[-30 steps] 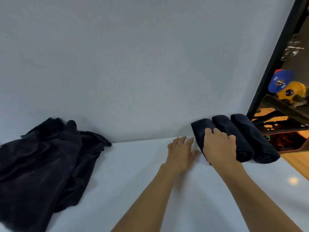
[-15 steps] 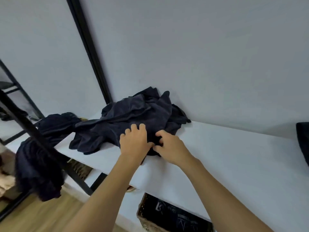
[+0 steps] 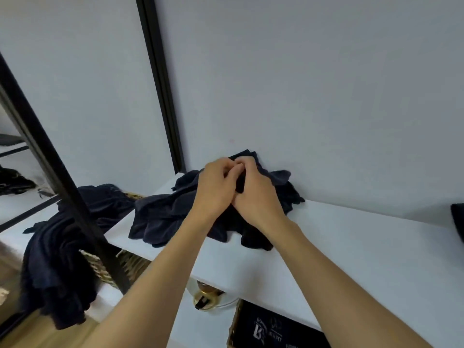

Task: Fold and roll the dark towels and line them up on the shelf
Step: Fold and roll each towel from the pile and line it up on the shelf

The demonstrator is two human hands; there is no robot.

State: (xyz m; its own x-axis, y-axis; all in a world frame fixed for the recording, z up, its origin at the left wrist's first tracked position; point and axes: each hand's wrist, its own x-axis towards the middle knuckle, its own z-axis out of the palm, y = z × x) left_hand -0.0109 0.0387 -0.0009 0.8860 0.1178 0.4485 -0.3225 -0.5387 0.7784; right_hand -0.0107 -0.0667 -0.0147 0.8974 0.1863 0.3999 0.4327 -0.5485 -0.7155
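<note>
A white shelf (image 3: 364, 252) runs along a pale grey wall (image 3: 301, 71), with a black post (image 3: 160, 79) behind it. On it lies a heap of dark towels (image 3: 163, 214). The left hand (image 3: 216, 189) and right hand (image 3: 258, 197) meet over the heap, fingers curled and pinching one fold of cloth between them. It would be best to lift that single towel free and find its corners before laying it flat. A rolled towel (image 3: 458, 219) shows at the right edge, and more dark cloth (image 3: 57, 259) hangs lower left.

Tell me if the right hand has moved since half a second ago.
Yes. From the towel pile's near edge, the right hand has gone up and back toward the wall, gripping a towel.
</note>
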